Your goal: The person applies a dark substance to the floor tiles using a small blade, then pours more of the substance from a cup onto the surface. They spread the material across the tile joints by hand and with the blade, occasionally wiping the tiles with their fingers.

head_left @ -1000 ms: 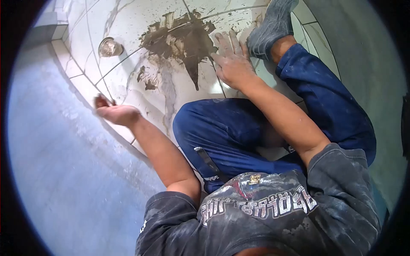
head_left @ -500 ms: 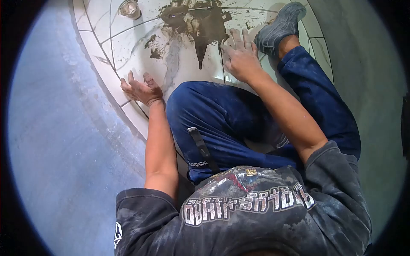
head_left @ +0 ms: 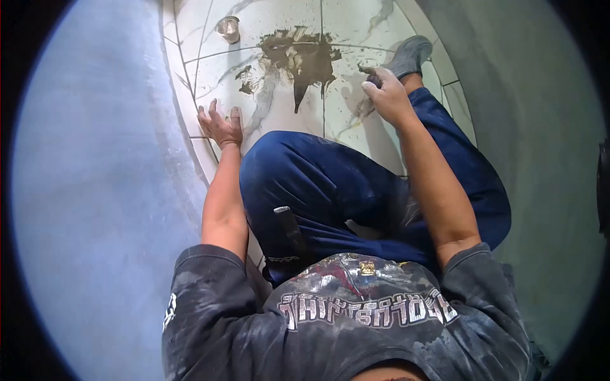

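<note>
My left hand (head_left: 221, 125) rests on the pale marbled tiles near their left edge, fingers apart and holding nothing. My right hand (head_left: 386, 90) is above the tiles beside the grey shoe, with its index finger pointing out and the other fingers curled in. Whether anything sits inside those curled fingers is hidden. Between the hands, a wet brown-grey smear (head_left: 311, 61) spreads over the tile joints and ends in a point toward me. A smaller patch of it (head_left: 245, 79) lies to its left.
A small clear cup (head_left: 229, 29) stands on the tiled floor (head_left: 356, 25) at the upper left. My bent leg in blue trousers (head_left: 305, 171) is close in front. The grey shoe (head_left: 410, 56) rests at the right. Bluish walls (head_left: 101, 159) rise on the left.
My right hand has lifted off the tile beside the smear and moved right, its spread fingers now mostly curled. My left hand stays on the tiles. The view has shifted.
</note>
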Demonstrator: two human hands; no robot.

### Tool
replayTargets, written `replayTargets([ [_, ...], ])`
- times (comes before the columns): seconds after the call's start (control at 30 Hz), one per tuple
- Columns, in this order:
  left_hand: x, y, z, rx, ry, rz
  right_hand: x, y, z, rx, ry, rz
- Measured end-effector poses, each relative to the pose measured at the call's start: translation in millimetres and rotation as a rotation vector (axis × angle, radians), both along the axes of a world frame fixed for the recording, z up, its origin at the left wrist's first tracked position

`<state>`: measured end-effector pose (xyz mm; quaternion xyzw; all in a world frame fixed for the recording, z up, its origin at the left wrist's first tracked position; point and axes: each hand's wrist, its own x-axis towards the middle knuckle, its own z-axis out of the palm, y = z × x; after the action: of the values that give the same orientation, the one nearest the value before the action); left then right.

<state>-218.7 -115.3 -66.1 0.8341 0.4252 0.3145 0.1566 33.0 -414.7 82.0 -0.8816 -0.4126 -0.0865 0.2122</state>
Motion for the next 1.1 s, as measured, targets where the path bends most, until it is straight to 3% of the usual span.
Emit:
replayTargets([
  [0.07,-10.5,-5.9,-4.7,0.036,0.007,-0.037,-5.5,-20.5,3.4,0.375,1.023,-0.008],
  [0.27,-80.4,-83.7,-30.7,0.077,0.297,-0.136,-17.3,-23.2,35.3,0.357,0.986,-0.074],
  [0.4,-119.0,-93.2,-44.0,0.071,0.496,-0.187,-1.1,3.8,26.0,0.151,0.923,-0.001],
  [0.5,-122.0,-97.0,-38.3,0.012,0.583,-0.179,12.4,41.8,22.7,-0.183,0.624,0.170],
  [0.53,-121.4,-97.3,-31.2,-0.002,0.601,-0.179,11.2,53.8,11.9,-0.194,0.644,0.172],
  [0.63,-118.6,-99.9,-19.3,-0.050,0.570,-0.203,9.5,97.3,-3.6,-0.621,0.260,0.403],
  [0.67,-118.9,-99.7,-19.6,-0.075,0.583,-0.197,8.8,113.2,-12.2,-0.639,0.275,0.418],
  [0.73,-114.8,-103.7,-9.2,-0.089,0.629,-0.202,10.2,135.3,-44.9,-0.709,-0.029,0.795],
  [0.77,-112.0,-108.4,-5.2,-0.135,0.638,-0.173,8.8,136.5,-63.0,-0.575,-0.093,0.891],
  [0.87,-110.8,-103.7,3.6,-0.144,0.616,-0.250,5.6,139.0,-86.1,-0.584,-0.156,1.089],
  [1.1,-110.8,-104.3,1.9,-0.150,0.616,-0.220,8.1,149.9,-94.7,-0.463,-0.387,1.233],
])
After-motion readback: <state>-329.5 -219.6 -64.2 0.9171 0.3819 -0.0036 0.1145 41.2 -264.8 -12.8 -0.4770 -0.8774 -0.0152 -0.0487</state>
